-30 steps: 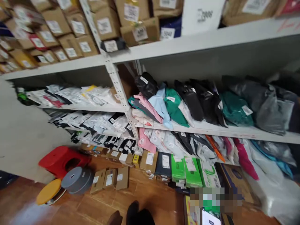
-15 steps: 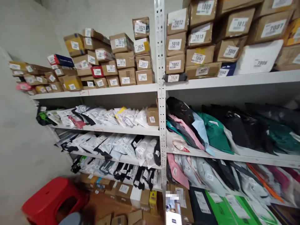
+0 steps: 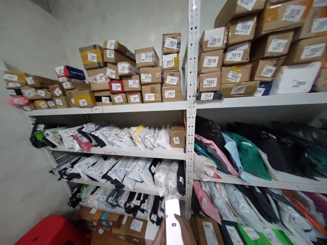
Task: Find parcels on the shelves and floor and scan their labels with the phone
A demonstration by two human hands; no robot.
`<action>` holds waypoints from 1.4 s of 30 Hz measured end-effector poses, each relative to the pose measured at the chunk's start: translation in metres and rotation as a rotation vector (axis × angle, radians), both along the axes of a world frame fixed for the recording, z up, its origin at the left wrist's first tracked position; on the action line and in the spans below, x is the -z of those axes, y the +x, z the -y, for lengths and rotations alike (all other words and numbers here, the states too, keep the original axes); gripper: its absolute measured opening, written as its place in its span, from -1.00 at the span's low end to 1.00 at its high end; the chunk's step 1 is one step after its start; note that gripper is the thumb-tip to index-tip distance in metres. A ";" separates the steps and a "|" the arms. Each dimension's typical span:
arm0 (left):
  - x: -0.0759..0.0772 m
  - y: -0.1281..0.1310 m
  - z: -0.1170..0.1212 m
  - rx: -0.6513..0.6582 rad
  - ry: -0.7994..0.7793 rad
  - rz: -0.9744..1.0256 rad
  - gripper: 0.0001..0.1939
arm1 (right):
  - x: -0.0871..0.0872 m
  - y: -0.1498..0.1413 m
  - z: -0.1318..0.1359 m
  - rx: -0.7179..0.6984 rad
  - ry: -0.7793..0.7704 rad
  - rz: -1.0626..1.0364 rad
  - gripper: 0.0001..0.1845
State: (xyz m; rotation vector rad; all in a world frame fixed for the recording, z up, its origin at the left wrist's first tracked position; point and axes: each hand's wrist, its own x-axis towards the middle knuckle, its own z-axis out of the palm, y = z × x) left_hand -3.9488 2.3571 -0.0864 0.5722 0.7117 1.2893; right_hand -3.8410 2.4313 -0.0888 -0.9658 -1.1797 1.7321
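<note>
A smartphone (image 3: 170,217) with a bright white screen stands upright at the bottom centre. My left hand (image 3: 159,235) grips it along the left edge, with most of the fingers out of view. On the other side, my right hand (image 3: 187,233) closes round the right edge, and its thumb lies over the screen near two small dark icons. Beyond the phone, white and black plastic mailer bags (image 3: 155,207) fill the lower shelf. The top of the phone is blurred by a pixelated patch.
White metal shelving (image 3: 190,136) spans the view. Number-labelled cardboard boxes (image 3: 151,93) are stacked on top, with bagged parcels (image 3: 255,156) on lower shelves. A red plastic stool (image 3: 51,233) stands at bottom left. More cartons (image 3: 133,229) sit at floor level.
The phone has risen and moved left in view, and both hands now show around it. The shelves have shifted down, mostly to the right, as my head moved.
</note>
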 end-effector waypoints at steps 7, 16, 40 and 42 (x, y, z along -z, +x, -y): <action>-0.027 -0.025 -0.010 -0.034 -0.087 0.059 -0.26 | -0.034 -0.030 -0.023 -0.043 0.190 -0.007 -0.62; -0.032 -0.031 -0.038 -0.151 -0.033 0.001 -0.32 | -0.038 -0.038 -0.054 -0.126 0.228 -0.031 -0.65; -0.030 -0.223 0.020 -0.095 -0.041 0.030 -0.24 | -0.015 -0.200 0.019 -0.250 0.169 -0.161 -0.43; -0.033 -0.231 0.026 -0.104 -0.037 0.007 -0.23 | -0.016 -0.211 0.027 -0.199 0.220 -0.110 -0.38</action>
